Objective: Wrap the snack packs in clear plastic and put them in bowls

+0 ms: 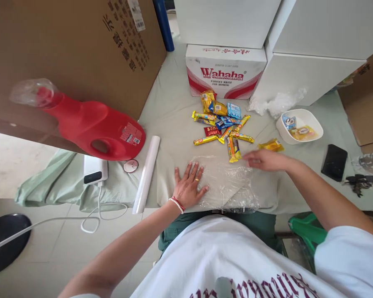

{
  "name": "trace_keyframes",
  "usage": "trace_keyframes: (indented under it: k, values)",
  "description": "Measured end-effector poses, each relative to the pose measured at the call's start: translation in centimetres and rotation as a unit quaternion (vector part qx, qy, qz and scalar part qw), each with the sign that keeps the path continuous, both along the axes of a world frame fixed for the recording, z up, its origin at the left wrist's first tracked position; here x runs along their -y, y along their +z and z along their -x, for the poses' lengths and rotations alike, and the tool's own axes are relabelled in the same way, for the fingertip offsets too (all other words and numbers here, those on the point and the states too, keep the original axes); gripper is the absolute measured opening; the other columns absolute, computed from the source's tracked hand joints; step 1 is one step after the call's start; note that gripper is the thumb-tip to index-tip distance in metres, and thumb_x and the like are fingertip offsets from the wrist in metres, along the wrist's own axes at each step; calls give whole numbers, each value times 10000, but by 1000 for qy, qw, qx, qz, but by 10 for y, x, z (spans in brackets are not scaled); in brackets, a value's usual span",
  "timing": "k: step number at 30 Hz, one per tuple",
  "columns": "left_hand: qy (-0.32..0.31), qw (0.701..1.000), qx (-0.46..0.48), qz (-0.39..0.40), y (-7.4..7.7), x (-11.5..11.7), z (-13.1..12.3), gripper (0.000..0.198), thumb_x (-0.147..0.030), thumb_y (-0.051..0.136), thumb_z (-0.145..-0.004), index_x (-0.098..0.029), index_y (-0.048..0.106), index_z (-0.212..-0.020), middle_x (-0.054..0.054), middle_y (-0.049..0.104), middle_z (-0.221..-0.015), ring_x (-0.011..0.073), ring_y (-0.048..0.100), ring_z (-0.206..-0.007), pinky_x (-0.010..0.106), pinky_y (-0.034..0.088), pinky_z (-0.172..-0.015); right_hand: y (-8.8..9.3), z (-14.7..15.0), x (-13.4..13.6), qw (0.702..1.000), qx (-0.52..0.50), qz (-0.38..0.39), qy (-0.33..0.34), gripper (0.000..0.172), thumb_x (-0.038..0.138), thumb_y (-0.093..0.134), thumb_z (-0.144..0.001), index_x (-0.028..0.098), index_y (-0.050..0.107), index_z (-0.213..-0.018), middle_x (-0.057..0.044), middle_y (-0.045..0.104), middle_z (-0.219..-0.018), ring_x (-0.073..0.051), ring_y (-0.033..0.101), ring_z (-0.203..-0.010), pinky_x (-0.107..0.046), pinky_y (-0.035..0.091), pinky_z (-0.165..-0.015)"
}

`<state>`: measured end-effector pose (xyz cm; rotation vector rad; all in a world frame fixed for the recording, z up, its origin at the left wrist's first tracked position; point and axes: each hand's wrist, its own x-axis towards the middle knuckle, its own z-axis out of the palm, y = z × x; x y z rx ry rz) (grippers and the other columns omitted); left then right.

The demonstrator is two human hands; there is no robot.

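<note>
One flat press suits the film (226,180), lower centre: left hand (188,188), fingers apart; right hand (264,160), fingers I can't tell.

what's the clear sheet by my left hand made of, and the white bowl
Clear sheet: probably thin plastic film, glossy and wrinkled, with the cloth showing through. White bowl: likely plastic, smooth and evenly coloured with a thin rim, though ceramic isn't ruled out.
</note>
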<state>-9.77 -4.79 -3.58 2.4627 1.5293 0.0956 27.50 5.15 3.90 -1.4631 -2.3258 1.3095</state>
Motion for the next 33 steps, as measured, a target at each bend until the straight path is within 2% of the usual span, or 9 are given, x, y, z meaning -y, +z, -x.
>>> trace_keyframes:
  k: [3,7,9,14,17,20,24,28,33]
  values:
    - [-1,1000,-6,1,-1,0,-1,822,-651,485,-968,-249,287,-1656,145,266,-1716,391,177,-1609,730,-95,-1233,-8,29,-80,984,38,-128,-115,206,374,804,-777,248,807,-940,-67,784,-915,-310,707,-937,-378,533,-868]
    - [5,1000,-8,-8,-3,1,1,848,-694,473,-953,-259,287,-1657,138,285,-1712,397,183,-1606,721,-71,-1245,-22,82,-156,936,91,-275,-202,547,282,797,-780,163,687,-1302,-177,678,-1321,-398,575,-1261,-475,472,-1041]
    - [4,1000,-10,-15,-3,2,1,847,-705,456,-954,-266,282,-1658,131,290,-1712,389,193,-1605,718,-59,-1251,-26,104,-179,927,114,-295,-203,685,231,773,-788,120,581,-1437,-210,535,-1516,-415,492,-1367,-521,433,-1107]
    - [5,1000,-6,-19,-3,2,2,833,-713,431,-960,-282,278,-1656,118,296,-1712,358,211,-1604,700,-91,-1254,-20,113,-201,935,114,-292,-167,476,195,680,-837,87,668,-1300,-205,491,-1567,-395,501,-1370,-516,407,-1149]
    - [6,1000,4,-11,-2,1,1,834,-721,423,-961,-272,292,-1652,122,285,-1714,354,207,-1605,689,-138,-1244,3,93,-177,922,51,-343,-175,491,280,664,-872,107,648,-1330,-192,599,-1444,-369,547,-1298,-499,413,-1130]
    - [3,1000,9,-3,-2,1,0,865,-743,434,-947,-265,289,-1653,130,273,-1718,371,180,-1610,708,-148,-1228,35,73,-119,923,-12,-347,-167,472,404,668,-906,180,660,-1320,-122,702,-1211,-335,596,-1164,-463,437,-1052]
    - [-4,1000,7,-2,-2,1,0,876,-737,461,-941,-266,279,-1656,138,231,-1732,393,137,-1616,732,-130,-1215,58,74,-25,975,3,-221,1,358,438,741,-868,228,747,-1157,-72,718,-975,-288,632,-976,-395,454,-932]
    - [-13,1000,-5,-4,-2,1,0,879,-735,463,-939,-272,265,-1660,134,180,-1745,408,110,-1618,760,-98,-1204,36,105,37,963,142,-176,149,358,365,732,-895,200,736,-1213,-111,717,-984,-303,620,-992,-384,437,-879]
    - [-5,1000,-13,-9,-4,2,-1,934,-748,425,-942,-212,206,-1674,146,179,-1743,396,99,-1622,748,-83,-1218,-3,127,68,935,223,-237,138,626,433,734,-923,202,567,-1481,-161,654,-1332,-349,536,-1207,-451,411,-988]
